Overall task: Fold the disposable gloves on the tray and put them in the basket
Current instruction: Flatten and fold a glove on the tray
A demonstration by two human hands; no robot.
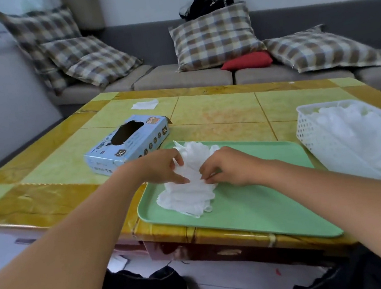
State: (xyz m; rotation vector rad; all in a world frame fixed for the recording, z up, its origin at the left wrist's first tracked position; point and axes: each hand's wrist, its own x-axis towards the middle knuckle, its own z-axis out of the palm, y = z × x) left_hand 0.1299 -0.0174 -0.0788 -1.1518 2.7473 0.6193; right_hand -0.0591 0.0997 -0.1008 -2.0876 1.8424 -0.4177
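Observation:
A pile of white disposable gloves point(189, 198) lies on the left half of a green tray point(260, 207) at the table's near edge. My left hand point(161, 170) pinches the left edge of the top glove between thumb and fingers. From the right, my right hand point(224, 167) pinches the same glove at its middle. Both hands meet over the centre of the pile. A white perforated basket point(308, 128) stands to the right of the tray, holding several white gloves point(358, 136) that spill over its near side.
A light-blue glove box point(128, 142) marked XL lies left of the tray, its opening facing up. A single white sheet point(144, 104) lies near the table's far edge. Behind the yellow-green table point(217, 114) is a grey sofa with plaid cushions point(214, 37).

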